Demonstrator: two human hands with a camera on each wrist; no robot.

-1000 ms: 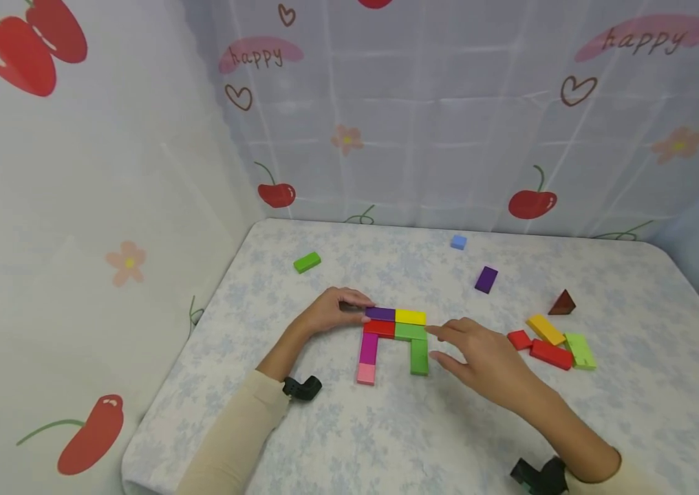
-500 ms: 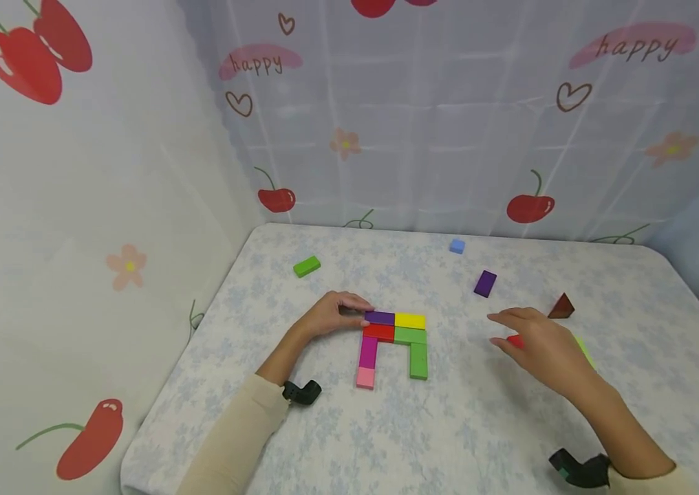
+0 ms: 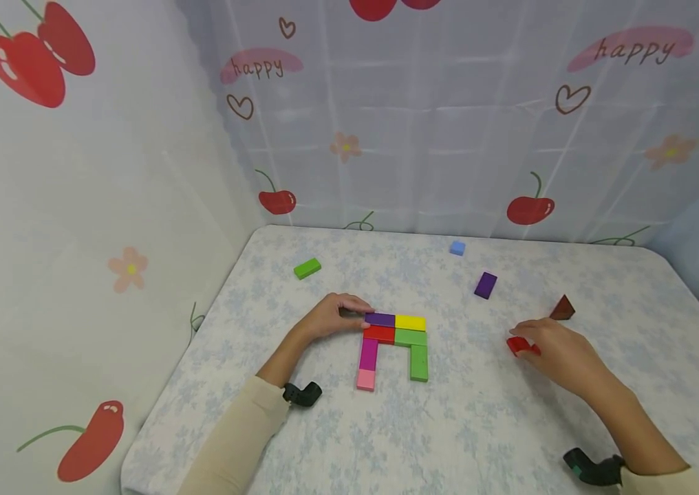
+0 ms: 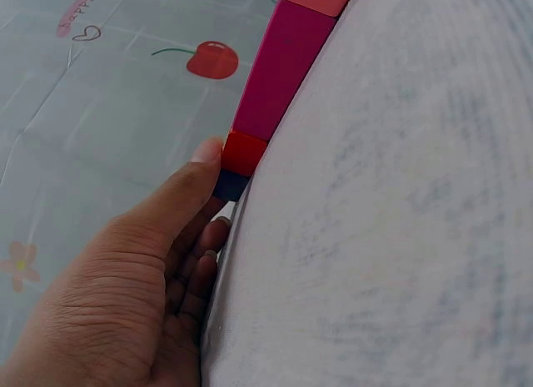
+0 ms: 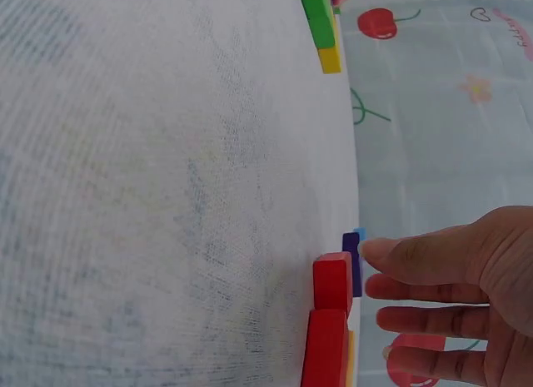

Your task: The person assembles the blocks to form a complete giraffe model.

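On the table, several coloured blocks lie flat, joined in an arch shape. Its top row is a purple block (image 3: 380, 320) and a yellow block (image 3: 410, 323). Under them lie a red block (image 3: 379, 335) and a green block (image 3: 410, 337). The legs are a magenta block (image 3: 369, 355) with a pink block (image 3: 366, 379), and another green block (image 3: 420, 363). My left hand (image 3: 334, 316) pinches the purple block's left end, its thumb also by the red one. My right hand (image 3: 563, 350) hovers at a small red block (image 3: 518, 344), fingers extended in the right wrist view.
A longer red block (image 5: 325, 349) lies beside the small one, hidden under the right hand in the head view. Farther back are a brown triangular block (image 3: 563, 308), a loose purple block (image 3: 486, 285), a blue cube (image 3: 457, 248) and a bright green block (image 3: 307, 268).
My right hand has left the arch's right side and moved right to the small red block, covering the pile there. The left hand has stayed at the purple block.
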